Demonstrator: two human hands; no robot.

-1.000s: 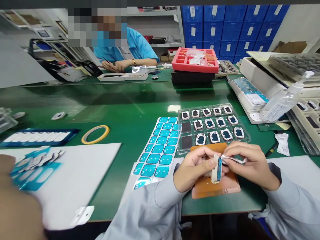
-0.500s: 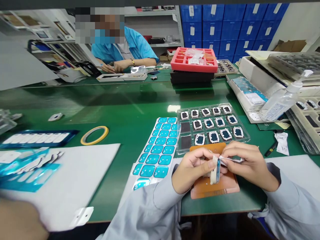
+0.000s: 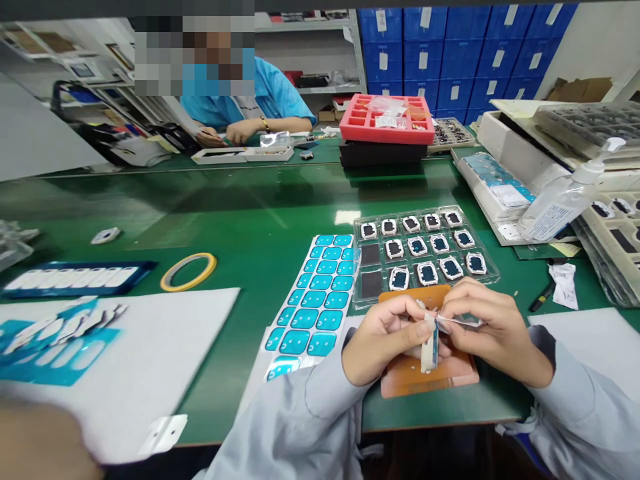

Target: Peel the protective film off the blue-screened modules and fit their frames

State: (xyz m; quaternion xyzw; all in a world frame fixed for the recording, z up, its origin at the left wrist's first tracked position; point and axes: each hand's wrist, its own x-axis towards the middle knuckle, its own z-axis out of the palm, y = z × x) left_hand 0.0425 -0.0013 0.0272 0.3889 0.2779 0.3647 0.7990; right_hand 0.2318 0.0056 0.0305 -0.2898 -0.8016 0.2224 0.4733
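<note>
Left hand (image 3: 383,341): grip closed on one part (image 3: 428,352), held on edge above one orange mat (image 3: 425,385). Right hand (image 3: 487,321): grip pinched on one white strip (image 3: 461,321), its end at the part. Counter (image 3: 270,207): one tray (image 3: 371,268) — 13 cases (image 3: 427,273), 2 dark pads (image 3: 371,285); one sticker sheet (image 3: 305,309); one tape roll (image 3: 203,277).
</note>
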